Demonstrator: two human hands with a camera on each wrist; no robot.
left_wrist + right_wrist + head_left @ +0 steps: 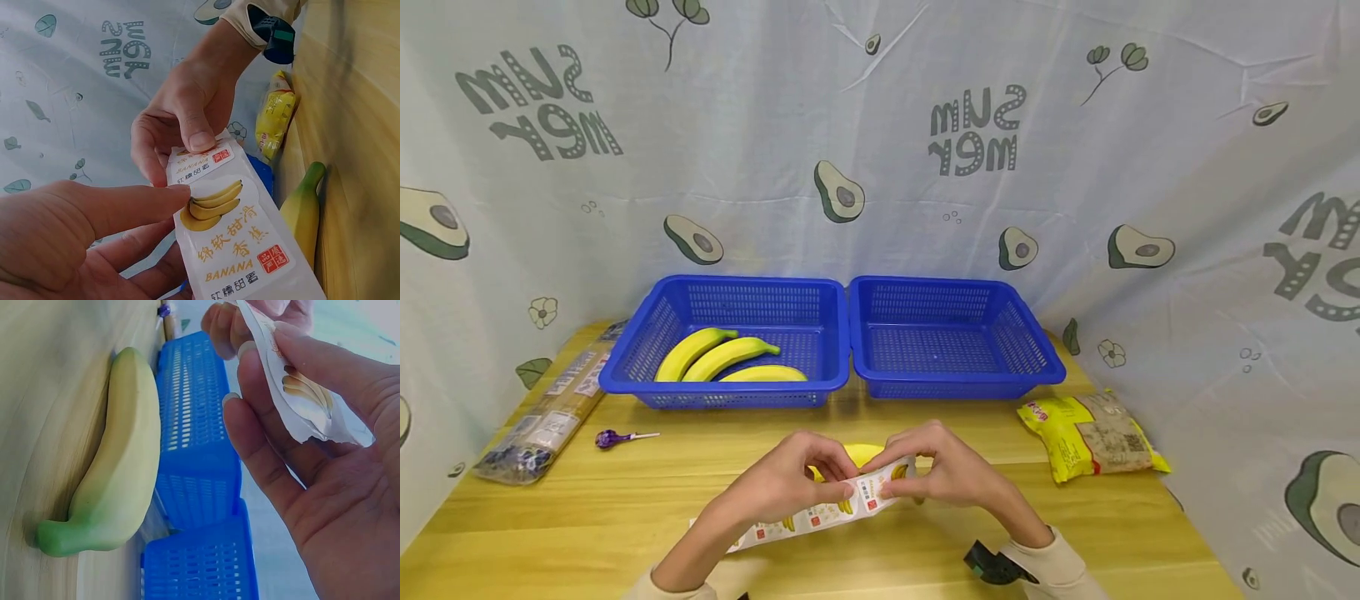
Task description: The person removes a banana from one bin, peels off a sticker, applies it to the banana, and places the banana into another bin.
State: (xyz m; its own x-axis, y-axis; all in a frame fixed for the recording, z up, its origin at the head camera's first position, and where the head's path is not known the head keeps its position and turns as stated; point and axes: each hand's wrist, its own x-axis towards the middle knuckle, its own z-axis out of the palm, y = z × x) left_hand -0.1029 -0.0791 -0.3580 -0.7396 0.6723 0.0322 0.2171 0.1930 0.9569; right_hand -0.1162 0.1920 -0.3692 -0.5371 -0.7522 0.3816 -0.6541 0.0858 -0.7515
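You've got the label strip (811, 522) up off the table (625, 517), both hands on it. L hand (790, 479): pinching, thumb on the printed face, fingers behind. R hand (943, 471): same sort of pinch at the strip's R end, w/ the lower fingers a bit fanned in the R-wrist view. Strip slants, R end farther from you, long tail trailing L and back toward you, paper bent over near your R thumb.

Now the key bit, IMO: the loose banana (119, 462). It's down on the table, below your fingers and a touch beyond the strip; in the head view yellow peeps thru the gap btwn your hands. Long axis approx L–R, roughly in line w/ the strip. Green stem end's on your R, under the R hand; other end's toward the L hand. Outer curve bows away from you, toward the L basket (737, 398) and R basket (955, 389).

R fingers are clear of it; no L contact visible. Nearer hand? R for the stem, L for the far tip; overall, can't call it.
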